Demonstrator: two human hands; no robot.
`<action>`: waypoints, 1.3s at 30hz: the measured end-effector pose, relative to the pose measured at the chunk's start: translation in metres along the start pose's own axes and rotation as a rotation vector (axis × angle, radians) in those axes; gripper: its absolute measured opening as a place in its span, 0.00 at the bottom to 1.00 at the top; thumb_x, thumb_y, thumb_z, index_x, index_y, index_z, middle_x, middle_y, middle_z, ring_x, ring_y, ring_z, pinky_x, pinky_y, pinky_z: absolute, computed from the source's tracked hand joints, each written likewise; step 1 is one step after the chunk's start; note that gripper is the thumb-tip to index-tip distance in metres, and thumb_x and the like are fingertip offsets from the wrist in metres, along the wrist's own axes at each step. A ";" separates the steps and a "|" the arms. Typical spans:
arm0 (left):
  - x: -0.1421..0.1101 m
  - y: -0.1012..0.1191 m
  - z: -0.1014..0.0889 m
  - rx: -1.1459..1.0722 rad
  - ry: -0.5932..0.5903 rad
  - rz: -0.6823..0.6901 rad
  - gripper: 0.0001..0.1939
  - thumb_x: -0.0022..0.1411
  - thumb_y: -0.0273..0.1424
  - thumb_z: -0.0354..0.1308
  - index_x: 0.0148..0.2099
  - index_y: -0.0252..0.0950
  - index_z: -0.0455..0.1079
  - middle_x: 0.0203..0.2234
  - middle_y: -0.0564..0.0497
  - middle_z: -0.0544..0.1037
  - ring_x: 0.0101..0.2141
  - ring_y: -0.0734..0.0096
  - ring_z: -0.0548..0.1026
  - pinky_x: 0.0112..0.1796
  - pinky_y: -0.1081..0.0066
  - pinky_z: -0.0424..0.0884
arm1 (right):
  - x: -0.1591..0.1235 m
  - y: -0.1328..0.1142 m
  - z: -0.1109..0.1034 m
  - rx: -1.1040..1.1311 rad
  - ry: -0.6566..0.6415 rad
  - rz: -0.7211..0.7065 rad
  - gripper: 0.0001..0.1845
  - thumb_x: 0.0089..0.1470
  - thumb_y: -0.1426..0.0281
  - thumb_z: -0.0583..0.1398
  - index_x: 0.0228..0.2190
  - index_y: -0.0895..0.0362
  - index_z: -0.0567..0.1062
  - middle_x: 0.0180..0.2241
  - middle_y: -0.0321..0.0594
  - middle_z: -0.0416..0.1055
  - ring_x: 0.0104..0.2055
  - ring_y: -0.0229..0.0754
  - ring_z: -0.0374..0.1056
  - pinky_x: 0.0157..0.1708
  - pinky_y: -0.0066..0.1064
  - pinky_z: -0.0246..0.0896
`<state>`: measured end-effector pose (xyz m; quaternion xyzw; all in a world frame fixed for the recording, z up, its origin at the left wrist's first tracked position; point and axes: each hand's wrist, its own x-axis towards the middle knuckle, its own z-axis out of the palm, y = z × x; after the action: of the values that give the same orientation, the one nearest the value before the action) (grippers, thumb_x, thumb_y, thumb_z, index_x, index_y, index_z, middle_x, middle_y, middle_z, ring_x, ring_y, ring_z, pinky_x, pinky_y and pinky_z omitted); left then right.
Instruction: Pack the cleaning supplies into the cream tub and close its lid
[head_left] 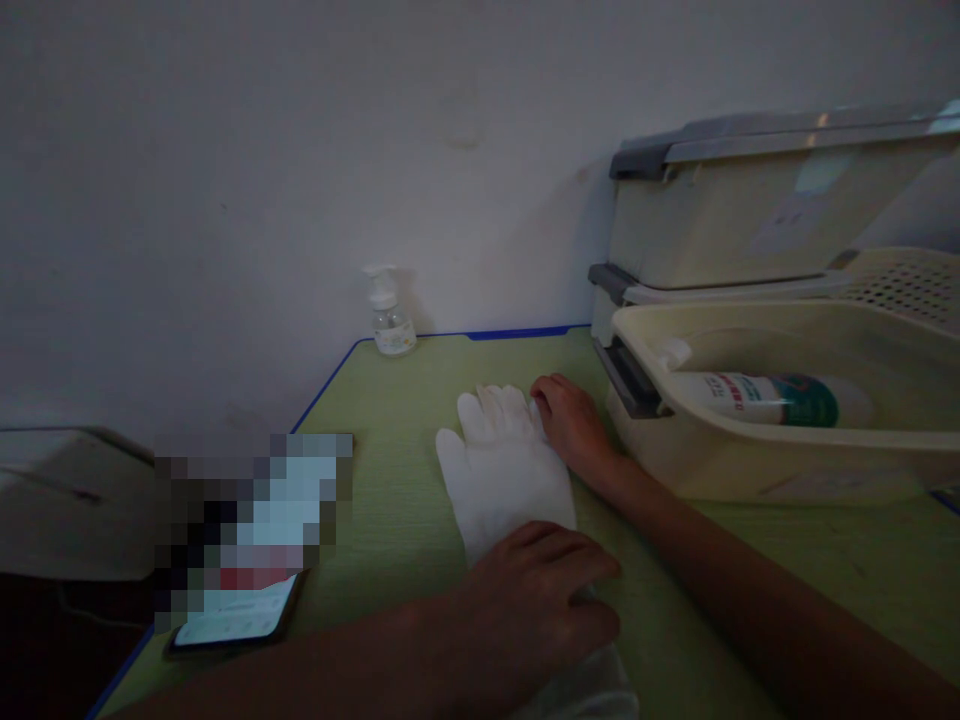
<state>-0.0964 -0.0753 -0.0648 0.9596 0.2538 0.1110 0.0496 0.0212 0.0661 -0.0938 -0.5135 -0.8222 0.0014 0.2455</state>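
Observation:
A white glove point(510, 470) lies flat on the green table, fingers pointing away from me. My right hand point(574, 425) is at its right side, with curled fingertips pinching the edge near the outermost glove finger. Across the lower part of the glove rests my left hand point(544, 585), palm down, its thumb apart from the fingers. Its fingertips reach past the glove's right edge. Below that hand, pale translucent material point(592, 685) shows; whether it belongs to the glove I cannot tell.
To the left lies a phone point(232, 610) with a lit screen, partly pixelated. A clear pump bottle point(394, 330) stands by the wall. On the right, a cream basket point(750, 465) holds a white-and-green bottle point(772, 398), near stacked lidded boxes point(712, 230). The table point(375, 410) has a blue edge.

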 end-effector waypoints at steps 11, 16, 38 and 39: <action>-0.002 0.001 0.008 0.036 0.039 0.061 0.07 0.64 0.28 0.50 0.35 0.35 0.68 0.43 0.50 0.71 0.41 0.67 0.69 0.42 0.69 0.65 | -0.001 0.000 0.000 0.010 0.006 0.012 0.12 0.52 0.82 0.48 0.30 0.60 0.69 0.32 0.44 0.69 0.34 0.41 0.64 0.33 0.29 0.54; -0.002 0.000 0.013 0.035 0.083 0.074 0.09 0.63 0.26 0.49 0.31 0.35 0.66 0.38 0.51 0.73 0.36 0.70 0.70 0.39 0.70 0.66 | 0.000 -0.001 -0.001 0.010 0.000 0.028 0.11 0.52 0.82 0.49 0.30 0.60 0.69 0.32 0.45 0.69 0.34 0.41 0.64 0.33 0.29 0.54; -0.002 0.019 -0.002 -0.053 -0.109 0.052 0.08 0.63 0.32 0.51 0.34 0.34 0.66 0.30 0.53 0.74 0.31 0.74 0.72 0.36 0.75 0.67 | -0.002 0.000 -0.001 -0.001 -0.018 0.031 0.14 0.50 0.84 0.47 0.31 0.61 0.69 0.33 0.45 0.69 0.35 0.41 0.63 0.32 0.29 0.54; -0.003 0.020 -0.002 -0.046 -0.108 0.067 0.09 0.64 0.32 0.50 0.34 0.34 0.66 0.30 0.53 0.74 0.31 0.74 0.72 0.36 0.75 0.67 | -0.002 0.000 -0.001 -0.005 -0.017 0.031 0.15 0.50 0.84 0.47 0.32 0.61 0.69 0.33 0.45 0.69 0.35 0.41 0.63 0.32 0.29 0.54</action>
<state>-0.0900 -0.0942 -0.0604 0.9707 0.2160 0.0667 0.0816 0.0223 0.0647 -0.0938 -0.5268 -0.8162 0.0075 0.2370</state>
